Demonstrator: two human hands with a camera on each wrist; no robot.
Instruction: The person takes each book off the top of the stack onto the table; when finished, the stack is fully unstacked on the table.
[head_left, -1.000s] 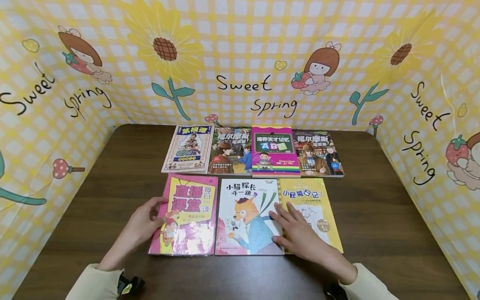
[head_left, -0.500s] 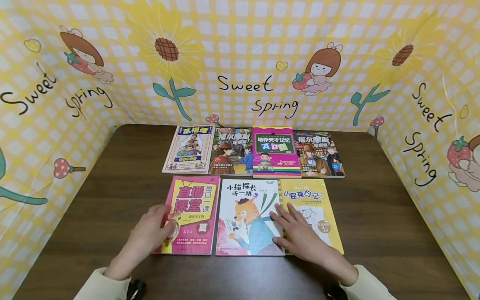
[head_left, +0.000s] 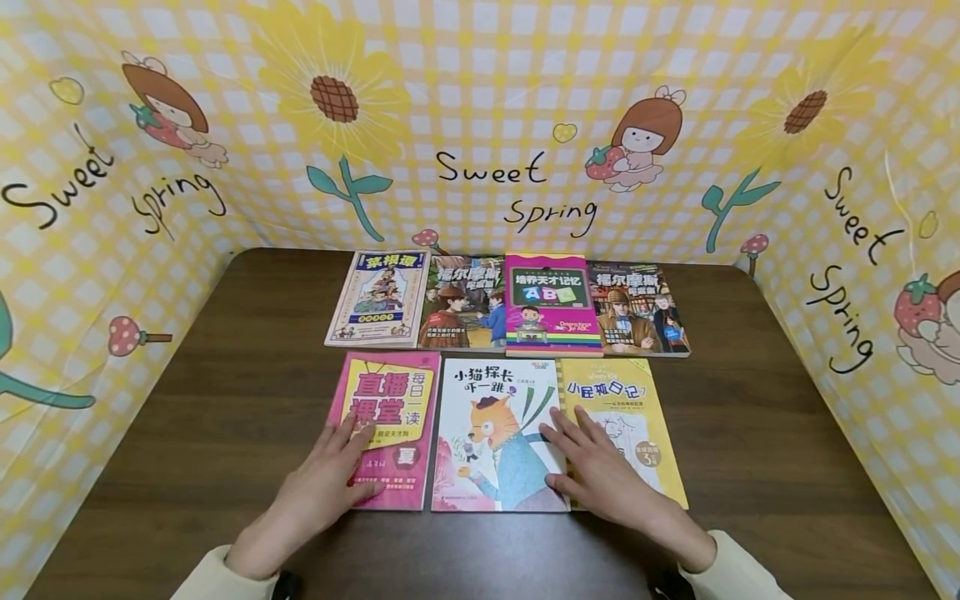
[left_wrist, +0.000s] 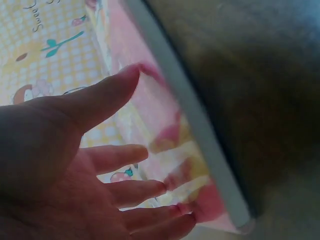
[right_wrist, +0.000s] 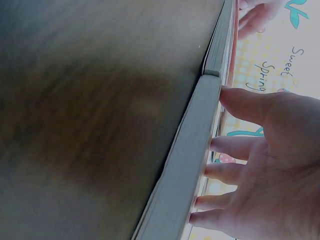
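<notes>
Along the front row lie a pink book [head_left: 420, 417], a white book with an orange cat [head_left: 487, 442] and a yellow book [head_left: 660, 417]. My left hand [head_left: 318, 483] rests with spread fingers on the lower left part of the pink book's cover. In the left wrist view its fingertips [left_wrist: 137, 150] meet the glossy cover. Straight fingers of my right hand [head_left: 600, 467] lie across the seam between the cat book and the yellow book. The right wrist view shows the thick page edge [right_wrist: 187, 160] of a book below those fingertips.
Behind, a second row holds a cream-bordered book [head_left: 382, 300], two dark-covered books with illustrated figures [head_left: 465, 308] [head_left: 637, 312] and a magenta ABC book [head_left: 553, 304]. They lie on a brown wooden table [head_left: 757, 433]. A yellow checked cloth [head_left: 480, 100] rises around the table's back and sides.
My left hand has gone from the pink book's left edge onto its cover, moving right and toward me. That book has shifted slightly right and its cover lies flatter. The right hand stays put.
</notes>
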